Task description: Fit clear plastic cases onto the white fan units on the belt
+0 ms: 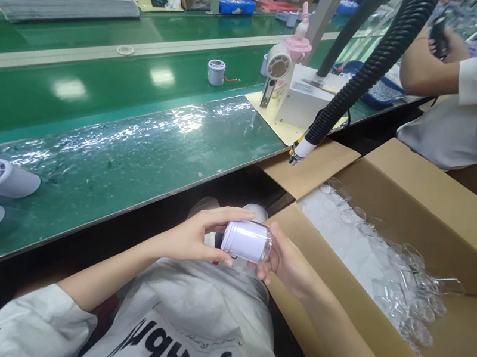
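In front of my shirt, a pale lavender plastic cylinder [244, 241] lies sideways between both hands. My left hand [195, 235] grips its left end, with the thumb and fingers around it. At the right end is a transparent cap [267, 244], which the fingers of my right hand [291, 262] hold against the cylinder. Whether the cap is fully seated, I cannot tell. More pale cylinders with vented ends [3, 177] rest on the bench at left, and red and dark wires come out of one.
To my right stands an open cardboard box [428, 178] holding many transparent caps [403, 283]. A black corrugated hose [364, 72] with a nozzle hangs over its flap. Across the green belt [113, 80] are a wired cylinder [216, 72], a handheld fan [278, 67] and co-workers.
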A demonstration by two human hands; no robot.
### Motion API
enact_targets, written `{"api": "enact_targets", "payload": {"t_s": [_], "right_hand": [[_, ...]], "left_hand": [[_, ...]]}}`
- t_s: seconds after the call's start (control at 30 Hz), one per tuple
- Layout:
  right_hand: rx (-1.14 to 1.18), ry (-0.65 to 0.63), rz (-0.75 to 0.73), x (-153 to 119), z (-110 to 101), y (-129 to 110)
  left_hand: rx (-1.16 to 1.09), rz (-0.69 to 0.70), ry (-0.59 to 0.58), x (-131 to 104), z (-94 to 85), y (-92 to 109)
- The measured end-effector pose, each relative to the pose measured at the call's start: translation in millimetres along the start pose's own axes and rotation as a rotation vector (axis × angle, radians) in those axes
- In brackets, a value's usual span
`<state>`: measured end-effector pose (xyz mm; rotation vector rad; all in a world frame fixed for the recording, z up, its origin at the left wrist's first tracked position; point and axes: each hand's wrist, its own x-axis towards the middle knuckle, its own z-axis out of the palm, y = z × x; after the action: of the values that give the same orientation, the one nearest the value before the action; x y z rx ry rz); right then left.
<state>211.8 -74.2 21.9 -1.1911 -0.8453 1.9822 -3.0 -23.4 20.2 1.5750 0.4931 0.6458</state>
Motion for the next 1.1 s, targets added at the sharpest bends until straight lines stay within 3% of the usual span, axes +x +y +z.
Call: {"api": "enact_targets", "payload": {"t_s": [0.23, 0.4, 0.47, 0.63, 0.7, 0.77, 0.93, 1.1], "right_hand": [[0.113, -0.026, 0.24, -1, 2, -3], [0.039, -0.096, 0.214, 1, -2, 6], [-0.089, -0.098, 0.014, 0, -4, 10], [-0.794, 0.087, -0.847, -6, -13, 11], [-0.956, 0.045, -0.985, -9, -16, 10], [-0.88, 0.005, -0.912, -11, -17, 9], [-0.339, -0.081, -0.546, -14, -16, 11], [-0.354, -0.019, -0.447, -14, -14, 10]], "left_hand": [[0.059, 0.035, -0.003, -2, 0.1, -1], [0.071, -0.082, 0.013, -4, 3.2, 9], [0.02, -0.14, 0.034, -4, 4.7, 13], [-0.124, -0.258, 0.07, -7, 5.9, 15], [-0.164, -0.282, 0.053, -7, 4.9, 13], [-0.163, -0.271, 0.023, -7, 3.6, 11], [-0.171, -0.198, -0.056, -6, 1.1, 10], [-0.275, -0.313, -0.068, -7, 2.3, 7]]}}
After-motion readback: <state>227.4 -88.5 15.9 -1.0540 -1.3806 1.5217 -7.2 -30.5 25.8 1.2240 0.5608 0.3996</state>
